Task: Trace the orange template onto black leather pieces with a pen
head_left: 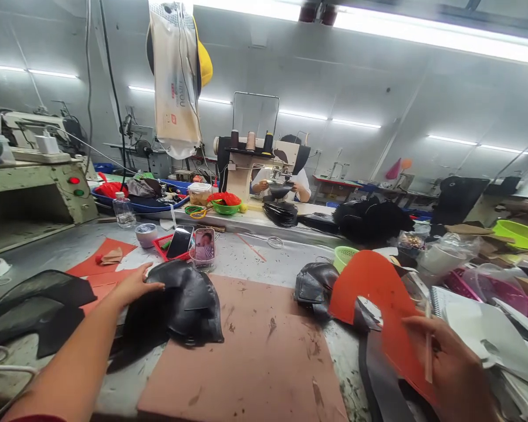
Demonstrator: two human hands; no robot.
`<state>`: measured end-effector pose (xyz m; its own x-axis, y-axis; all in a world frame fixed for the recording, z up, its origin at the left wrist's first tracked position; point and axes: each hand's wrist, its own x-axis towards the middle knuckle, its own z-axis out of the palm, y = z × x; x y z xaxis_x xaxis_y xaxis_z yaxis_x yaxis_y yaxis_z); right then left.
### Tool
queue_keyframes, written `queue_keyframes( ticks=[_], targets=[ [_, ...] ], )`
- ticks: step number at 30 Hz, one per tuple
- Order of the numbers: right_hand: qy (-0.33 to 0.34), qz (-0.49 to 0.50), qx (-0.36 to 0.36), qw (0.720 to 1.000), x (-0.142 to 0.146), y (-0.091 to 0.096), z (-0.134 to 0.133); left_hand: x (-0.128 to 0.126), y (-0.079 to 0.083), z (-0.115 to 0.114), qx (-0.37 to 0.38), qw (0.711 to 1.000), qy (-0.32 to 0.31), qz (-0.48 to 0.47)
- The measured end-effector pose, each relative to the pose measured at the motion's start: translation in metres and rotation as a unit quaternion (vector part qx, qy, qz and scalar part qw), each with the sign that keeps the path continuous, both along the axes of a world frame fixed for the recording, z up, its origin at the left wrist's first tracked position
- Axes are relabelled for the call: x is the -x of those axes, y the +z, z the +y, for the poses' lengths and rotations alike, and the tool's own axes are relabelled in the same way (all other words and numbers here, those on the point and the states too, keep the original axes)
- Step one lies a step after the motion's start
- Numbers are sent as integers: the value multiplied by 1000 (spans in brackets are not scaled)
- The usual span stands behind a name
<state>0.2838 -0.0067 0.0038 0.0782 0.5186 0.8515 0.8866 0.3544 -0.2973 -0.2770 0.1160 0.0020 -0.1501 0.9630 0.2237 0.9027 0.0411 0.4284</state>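
Observation:
My left hand (134,285) rests flat, fingers stretched, on a pile of black leather pieces (182,305) at the left edge of a brown work mat (264,363). At the lower right, my right hand (449,366) is closed on a thin stick-like tool (428,351) and lies against an orange curved pattern sheet (374,287). Under the sheet runs a dark strip (381,381). A black shaped leather piece (314,284) lies just left of the orange sheet.
Two phones (192,243) stand behind the leather pile, near a small tin (146,234) and a bottle (124,211). A person (286,181) works at a sewing machine across the bench. Baskets, papers and bags crowd the right side. Black mesh pieces (30,305) lie at the left.

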Motion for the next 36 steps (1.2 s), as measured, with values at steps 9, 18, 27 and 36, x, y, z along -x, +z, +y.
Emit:
queue_keyframes(
  ticks=[9, 18, 27, 36],
  targets=[
    [-59, -92, -81, 991, 36, 22, -6, -140, 29, -41, 36, 919, -314, -236],
    [112, 157, 4, 981, 89, 9, 28, -198, -34, -36, 101, 957, -233, 142],
    [67, -115, 386, 913, 144, -93, 73, -160, -66, -39, -2, 907, -396, 143],
    [70, -130, 247, 958, 126, -78, 40, -162, -95, -60, 19, 889, -438, 136]
  ],
)
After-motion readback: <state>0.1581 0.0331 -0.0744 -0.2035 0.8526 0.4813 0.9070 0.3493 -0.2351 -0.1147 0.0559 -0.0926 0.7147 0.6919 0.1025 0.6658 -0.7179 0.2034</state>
